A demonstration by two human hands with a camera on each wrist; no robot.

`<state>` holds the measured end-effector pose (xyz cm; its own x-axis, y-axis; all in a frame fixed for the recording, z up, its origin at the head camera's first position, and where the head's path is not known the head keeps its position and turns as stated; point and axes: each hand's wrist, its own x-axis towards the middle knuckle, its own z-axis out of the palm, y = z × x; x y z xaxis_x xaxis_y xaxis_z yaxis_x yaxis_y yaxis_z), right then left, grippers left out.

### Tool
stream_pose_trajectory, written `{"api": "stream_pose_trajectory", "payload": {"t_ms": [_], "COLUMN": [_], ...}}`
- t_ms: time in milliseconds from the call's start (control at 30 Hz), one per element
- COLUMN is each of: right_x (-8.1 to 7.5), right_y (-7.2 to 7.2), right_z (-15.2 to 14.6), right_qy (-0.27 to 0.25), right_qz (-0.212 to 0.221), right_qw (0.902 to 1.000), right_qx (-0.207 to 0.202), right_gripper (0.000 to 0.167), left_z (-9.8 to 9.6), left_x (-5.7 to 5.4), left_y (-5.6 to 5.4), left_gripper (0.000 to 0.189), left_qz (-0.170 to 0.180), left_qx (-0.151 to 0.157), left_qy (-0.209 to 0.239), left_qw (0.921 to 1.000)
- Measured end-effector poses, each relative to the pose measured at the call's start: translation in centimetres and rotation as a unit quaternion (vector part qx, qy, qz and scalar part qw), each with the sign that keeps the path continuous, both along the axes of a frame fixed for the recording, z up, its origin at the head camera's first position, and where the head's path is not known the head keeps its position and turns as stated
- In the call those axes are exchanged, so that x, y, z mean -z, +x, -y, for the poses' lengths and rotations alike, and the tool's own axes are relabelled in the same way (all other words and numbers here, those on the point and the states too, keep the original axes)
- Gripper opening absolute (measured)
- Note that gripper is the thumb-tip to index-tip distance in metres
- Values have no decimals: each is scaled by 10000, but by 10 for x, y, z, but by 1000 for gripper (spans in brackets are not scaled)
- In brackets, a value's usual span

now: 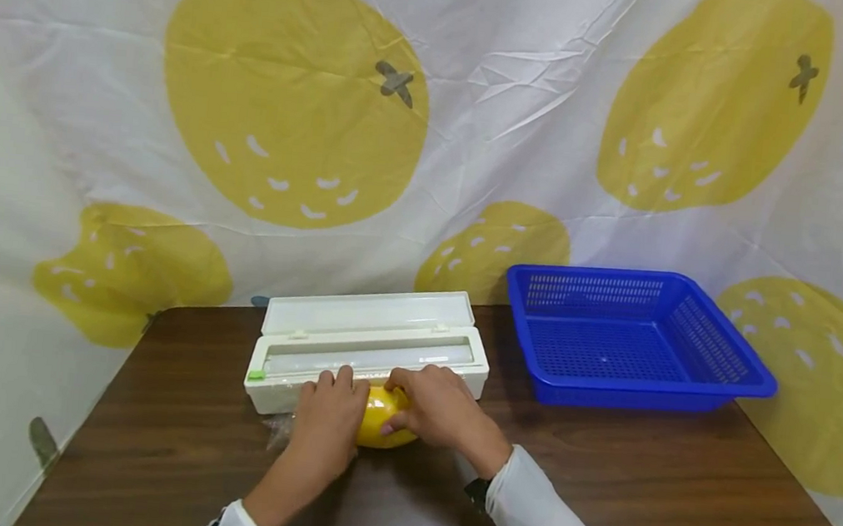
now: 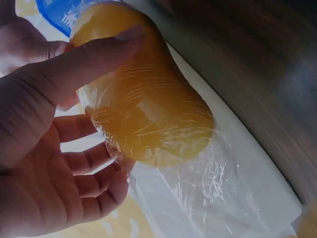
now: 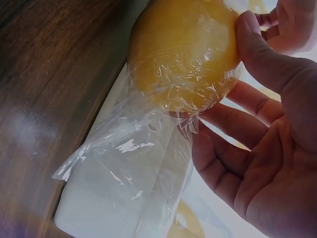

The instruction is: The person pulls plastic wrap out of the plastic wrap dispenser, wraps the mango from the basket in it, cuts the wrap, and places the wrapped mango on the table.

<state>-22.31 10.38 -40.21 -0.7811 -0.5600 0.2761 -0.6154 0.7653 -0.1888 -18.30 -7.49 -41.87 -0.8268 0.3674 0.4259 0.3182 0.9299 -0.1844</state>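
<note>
A smooth yellow fruit (image 1: 379, 416), rounded and mango-like, is held between both hands just in front of a white cling-film dispenser (image 1: 272, 400). Clear plastic wrap (image 3: 131, 144) covers it, and loose, crumpled film trails off both ends. The left hand (image 1: 328, 422) holds one side, its thumb lying across the fruit and its fingers curled behind in the left wrist view. On the other side, the right hand (image 1: 442, 407) presses its thumb to the fruit (image 3: 185, 47), with its fingers bent beneath it at the gathered film.
The dispenser's lid (image 1: 368, 313) stands raised, showing the film roll (image 1: 375, 358) inside. A green slider (image 1: 256, 375) sits at its left end. To the right, a blue plastic basket (image 1: 636, 389) stands on the brown wooden table (image 1: 175, 417). A lemon-print cloth (image 1: 476, 151) hangs behind.
</note>
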Motion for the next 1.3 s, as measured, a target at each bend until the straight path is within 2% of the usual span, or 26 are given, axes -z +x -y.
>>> {"api": "stream_pose_trajectory", "payload": {"t_ms": [133, 367, 600, 767, 833, 967, 1067, 1133, 1300], "right_x": [0, 0, 1, 2, 2, 3, 2, 0, -7], "right_y": [-4, -11, -13, -13, -13, -12, -9, -5, 7], "right_z": [-4, -9, -7, -7, -7, -7, -5, -3, 3], "right_qy": [-93, -203, -171, -212, -257, -382, -391, -304, 147], "right_qz": [219, 590, 620, 674, 699, 726, 580, 356, -532], "right_qw": [9997, 9979, 9977, 9970, 9968, 9965, 9975, 9989, 9982], "right_qx": [-86, -169, -201, -302, -300, -153, -17, 54, 254], "right_gripper": [45, 45, 42, 40, 42, 48, 50, 50, 43], "left_z": [-5, -8, -9, -7, -6, -2, 1, 4, 9], "left_x": [3, 14, 19, 18, 16, 12, 9, 8, 3], "left_y": [1, -5, -7, -8, -8, -9, -10, -11, -13], "left_gripper": [62, 52, 50, 43, 44, 58, 66, 68, 71], "left_qz": [-325, -972, -1035, -1026, -947, -572, -299, -171, 216], "left_qx": [0, -8, -143, -70, 4, 138, 225, 273, 326], "left_qy": [-331, -469, -616, -621, -575, -416, -313, -250, -100], "left_qw": [9989, 9942, 9926, 9928, 9938, 9974, 9988, 9992, 9992]}}
